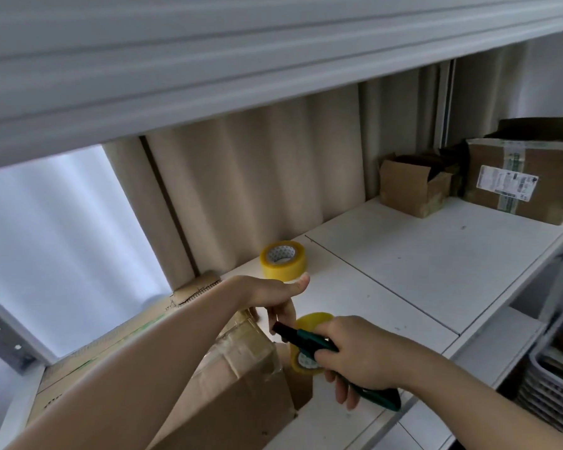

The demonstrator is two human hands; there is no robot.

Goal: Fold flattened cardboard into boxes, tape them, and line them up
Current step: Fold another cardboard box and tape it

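1. I see the cardboard box (241,378) lying tilted on the white shelf (420,264), its taped top face toward me, low and left of centre in my view.
2. My left hand (273,297) rests on the far upper corner of the box, thumb stretched out and fingers bent down over the edge, gripping it.
3. My right hand (355,355) is just right of the box, fingers clenched around a green-handled cutter (309,342) and a yellow tape roll (306,345) together; the cutter's dark tip points toward my left hand.
4. Whether tape runs from that roll to the box I cannot tell.
5. A second yellow tape roll (283,259) stands on the shelf just beyond the box, near the beige curtain (257,177).
6. Far to the right of the box, at the shelf's back, sit an open small carton (410,190) and a sealed parcel with a label (517,186).
7. A grey basket (556,378) sits below the shelf, right of the box.
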